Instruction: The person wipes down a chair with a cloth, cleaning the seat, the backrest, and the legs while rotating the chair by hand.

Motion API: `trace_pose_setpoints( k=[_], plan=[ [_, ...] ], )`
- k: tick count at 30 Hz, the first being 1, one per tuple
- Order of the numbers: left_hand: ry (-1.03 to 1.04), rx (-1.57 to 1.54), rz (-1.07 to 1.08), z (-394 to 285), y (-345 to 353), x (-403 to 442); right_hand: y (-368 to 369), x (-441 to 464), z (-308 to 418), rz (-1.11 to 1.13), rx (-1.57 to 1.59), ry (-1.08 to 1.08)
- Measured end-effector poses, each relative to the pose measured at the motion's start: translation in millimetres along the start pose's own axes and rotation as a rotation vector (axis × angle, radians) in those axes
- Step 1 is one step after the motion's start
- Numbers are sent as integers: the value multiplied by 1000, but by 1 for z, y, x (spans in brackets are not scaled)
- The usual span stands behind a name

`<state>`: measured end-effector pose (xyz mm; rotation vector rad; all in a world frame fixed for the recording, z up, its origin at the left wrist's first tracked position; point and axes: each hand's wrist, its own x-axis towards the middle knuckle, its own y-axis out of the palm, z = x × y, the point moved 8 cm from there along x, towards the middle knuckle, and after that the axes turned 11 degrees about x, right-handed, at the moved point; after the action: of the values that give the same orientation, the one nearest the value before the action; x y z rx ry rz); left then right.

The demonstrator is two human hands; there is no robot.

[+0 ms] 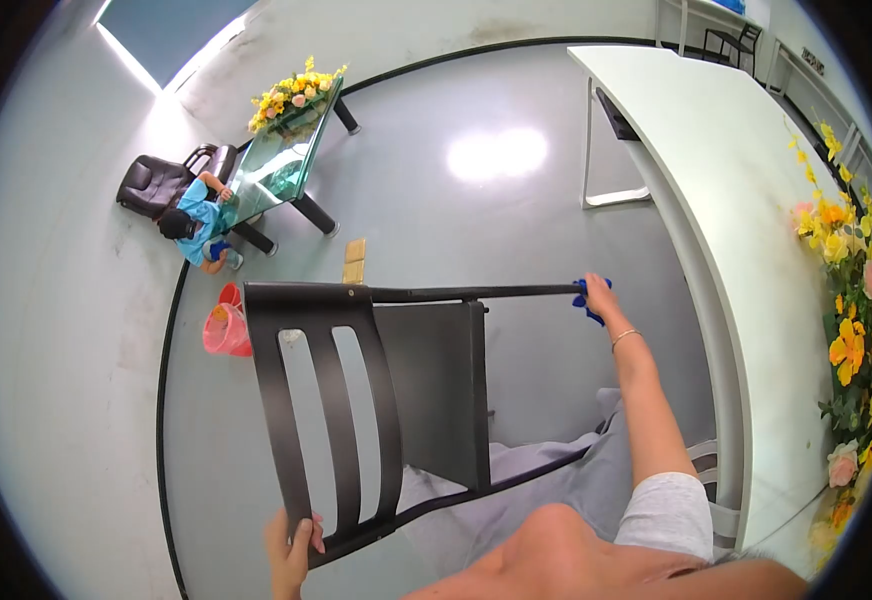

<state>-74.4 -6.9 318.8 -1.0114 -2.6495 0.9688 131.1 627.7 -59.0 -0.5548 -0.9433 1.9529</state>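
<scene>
A dark chair (431, 380) with a slatted backrest is tipped on its side in front of my body. My left hand (294, 548) is closed round the lower left corner of the backrest, its thumb on the near face. Out at the far end of a long chair leg, my right hand (599, 292) grips a blue cloth (593, 313) wrapped against the leg. Part of the lower frame lies against the grey fabric over my lap.
Right of me runs a long white table (696, 180) with yellow and pink flowers (846, 345). A red bin (226, 330) stands at left. Farther back, a person in blue (196, 215) sits by a glass table (276, 175), near a brown armchair (153, 186).
</scene>
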Motion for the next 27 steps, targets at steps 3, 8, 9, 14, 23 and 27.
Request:
trace_pose_setpoints(
  k=[3, 8, 9, 14, 23, 27],
  plan=[
    [40, 32, 1, -4, 0, -1, -7, -11, -25, 28, -16, 108],
    [82, 153, 14, -10, 0, 7, 2, -9, -35, 29, -79, 125],
    [35, 152, -24, -6, -3, 8, -1, -11, -26, 23, -120, 80],
    [30, 189, -42, 2, -7, 4, -12, -21, 27, 28, -112, -52],
    [86, 180, -8, -24, 8, -13, -24, -78, 240, -6, 138, -499],
    [147, 219, -1, -24, 14, -22, -36, -95, 282, 22, 127, -569]
  ],
)
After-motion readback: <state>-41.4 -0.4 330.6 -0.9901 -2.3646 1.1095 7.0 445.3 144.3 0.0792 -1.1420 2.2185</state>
